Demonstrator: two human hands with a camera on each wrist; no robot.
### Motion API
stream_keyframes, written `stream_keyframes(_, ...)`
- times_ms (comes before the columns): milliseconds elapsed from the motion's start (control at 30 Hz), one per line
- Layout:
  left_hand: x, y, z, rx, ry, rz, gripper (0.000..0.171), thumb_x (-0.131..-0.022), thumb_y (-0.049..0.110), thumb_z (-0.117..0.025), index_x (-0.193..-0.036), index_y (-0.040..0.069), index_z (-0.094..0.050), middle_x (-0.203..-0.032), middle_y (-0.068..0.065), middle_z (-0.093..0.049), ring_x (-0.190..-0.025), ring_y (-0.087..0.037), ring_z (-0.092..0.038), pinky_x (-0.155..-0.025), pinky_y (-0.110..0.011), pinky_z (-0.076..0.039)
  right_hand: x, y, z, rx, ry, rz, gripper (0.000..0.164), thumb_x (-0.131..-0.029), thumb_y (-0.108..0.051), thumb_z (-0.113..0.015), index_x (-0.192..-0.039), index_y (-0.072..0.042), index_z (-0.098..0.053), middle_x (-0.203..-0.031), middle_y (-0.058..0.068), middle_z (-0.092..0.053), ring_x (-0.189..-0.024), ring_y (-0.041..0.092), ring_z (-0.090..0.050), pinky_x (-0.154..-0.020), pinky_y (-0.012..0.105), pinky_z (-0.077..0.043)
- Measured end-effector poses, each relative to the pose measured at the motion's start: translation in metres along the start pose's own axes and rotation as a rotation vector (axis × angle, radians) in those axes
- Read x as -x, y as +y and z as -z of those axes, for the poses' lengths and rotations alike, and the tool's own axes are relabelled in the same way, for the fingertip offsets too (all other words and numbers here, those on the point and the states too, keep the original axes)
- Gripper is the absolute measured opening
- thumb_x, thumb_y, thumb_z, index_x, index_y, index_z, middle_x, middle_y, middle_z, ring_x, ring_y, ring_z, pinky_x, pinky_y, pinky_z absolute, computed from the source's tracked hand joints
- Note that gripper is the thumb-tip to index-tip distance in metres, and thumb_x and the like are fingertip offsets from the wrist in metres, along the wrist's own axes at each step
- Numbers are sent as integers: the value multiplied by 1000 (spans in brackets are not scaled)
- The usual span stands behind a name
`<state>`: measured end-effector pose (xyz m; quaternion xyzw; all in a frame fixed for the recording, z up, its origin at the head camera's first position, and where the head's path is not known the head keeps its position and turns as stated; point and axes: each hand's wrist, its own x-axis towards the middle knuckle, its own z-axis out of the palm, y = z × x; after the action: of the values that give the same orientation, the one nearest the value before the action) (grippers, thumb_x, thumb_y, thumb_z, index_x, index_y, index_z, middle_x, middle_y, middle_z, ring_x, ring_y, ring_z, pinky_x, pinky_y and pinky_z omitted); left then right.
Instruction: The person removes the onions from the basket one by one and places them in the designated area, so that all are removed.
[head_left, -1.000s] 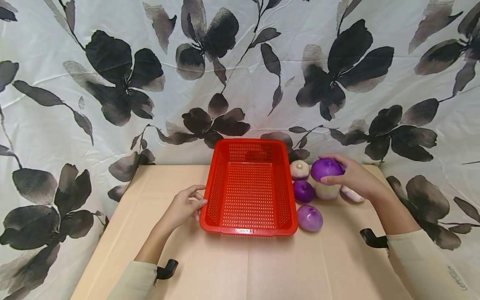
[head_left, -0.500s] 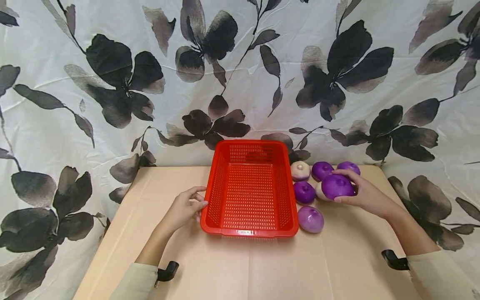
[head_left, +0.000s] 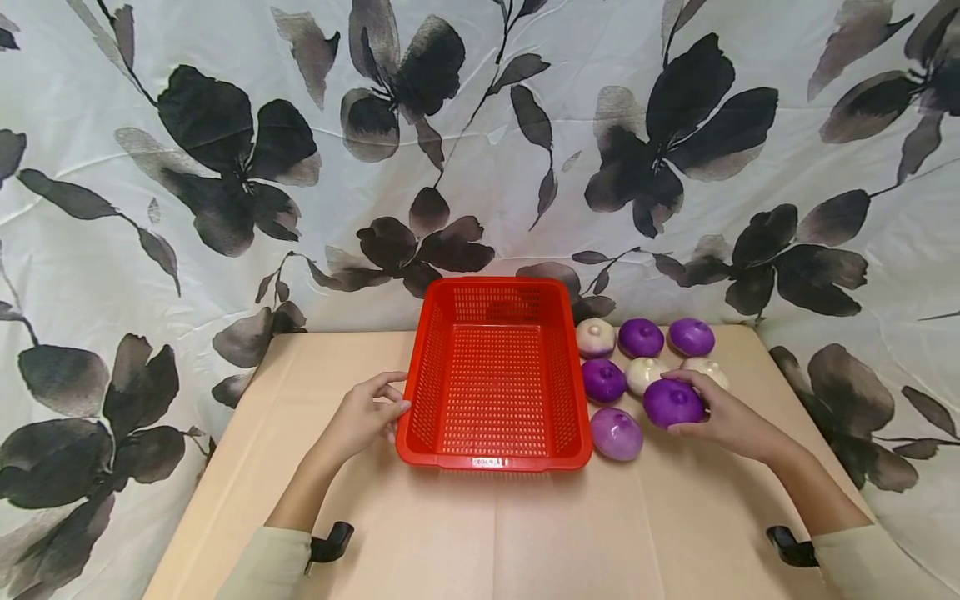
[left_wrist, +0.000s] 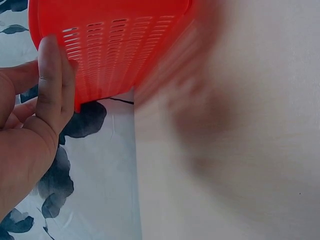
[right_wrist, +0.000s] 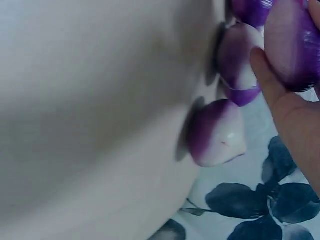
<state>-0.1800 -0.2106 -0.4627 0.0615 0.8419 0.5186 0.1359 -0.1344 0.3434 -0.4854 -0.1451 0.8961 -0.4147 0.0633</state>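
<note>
In the head view my right hand [head_left: 723, 419] grips a purple onion [head_left: 673, 403], thumb on the near side and fingers on the far side. The same onion [right_wrist: 292, 47] shows at the upper right in the right wrist view, with more onions below and beside it. My left hand [head_left: 367, 417] touches the left rim of a red perforated plastic basket [head_left: 587, 454], its fingers fairly straight. In the left wrist view those fingers [left_wrist: 50, 82] lie against the basket's outer wall [left_wrist: 115, 50]. No onions lie in the basket.
Right of the basket sit several onions: a light purple onion [head_left: 617, 433] in front, a dark purple onion [head_left: 603, 381] behind it, and pale and purple ones farther back. A light wooden-looking tabletop [head_left: 480, 533] lies below; a floral cloth [head_left: 525, 233] hangs behind.
My right hand has brought the purple onion from the back row toward the front, beside the light purple one. The back onions now show more fully. The left hand and basket stay in place.
</note>
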Motion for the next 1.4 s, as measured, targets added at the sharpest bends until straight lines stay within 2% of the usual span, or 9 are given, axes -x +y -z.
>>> stream_keyframes(167, 0, 1, 0, -3, 0, -4, 54, -96, 1, -70, -146, 2, -52, -101, -19, -64, -55, -18, -64, -53, -33, -62, 7, 12, -8, 13, 2, -11, 75, -85, -17, -86, -147, -7, -44, -146, 25, -45, -121, 4, -47, -92, 8, -41)
stream_keyframes(233, 0, 1, 0, -6, 2, -6, 54, -96, 1, -70, -146, 1, -51, -102, -19, -64, -56, -18, -64, -53, -33, -62, 8, 16, -10, -3, -1, -4, 77, -84, -14, -86, -147, -4, -42, -146, 29, -43, -120, 6, -48, -91, 11, -46)
stream_keyframes(367, -1, 1, 0, -12, 3, -5, 54, -96, 1, -70, -146, 1, -51, -102, -19, -64, -55, -18, -64, -53, -33, -62, 10, 23, -14, -35, -22, -2, 79, -83, -11, -86, -146, 0, -41, -145, 31, -43, -116, -6, -48, -88, 15, -52)
stream_keyframes(600, -1, 1, -1, -16, 4, 5, 54, -96, 1, -70, -147, 3, -51, -102, -18, -64, -55, -19, -64, -55, -38, -63, 12, 29, -18, -24, -75, -38, 78, -83, -15, -87, -146, 0, -42, -140, 28, -50, -114, 4, -52, -86, 19, -54)
stream_keyframes(833, 0, -1, -1, -20, 3, 5, 54, -96, 1, -70, -147, 3, -51, -102, -18, -64, -56, -20, -64, -58, -46, -64, 13, 28, -17, -59, -101, -41, 78, -85, -13, -85, -147, 4, -39, -137, 29, -52, -108, -7, -49, -82, 20, -55)
stream_keyframes(1133, 0, 0, -1, -14, 6, 4, 54, -96, 1, -70, -147, 2, -51, -102, -19, -64, -56, -18, -66, -53, -35, -63, 14, 30, -16, -64, -107, -60, 80, -86, -14, -84, -148, 4, -37, -137, 30, -50, -109, -5, -48, -83, 21, -56)
stream_keyframes(1400, 1, 2, -1, -7, 7, -7, 55, -96, 2, -70, -147, 1, -50, -104, -20, -64, -57, -19, -65, -53, -35, -62, 15, 32, -15, -50, -111, -93, 83, -86, -16, -84, -151, 2, -36, -138, 29, -50, -111, -8, -45, -86, 19, -55)
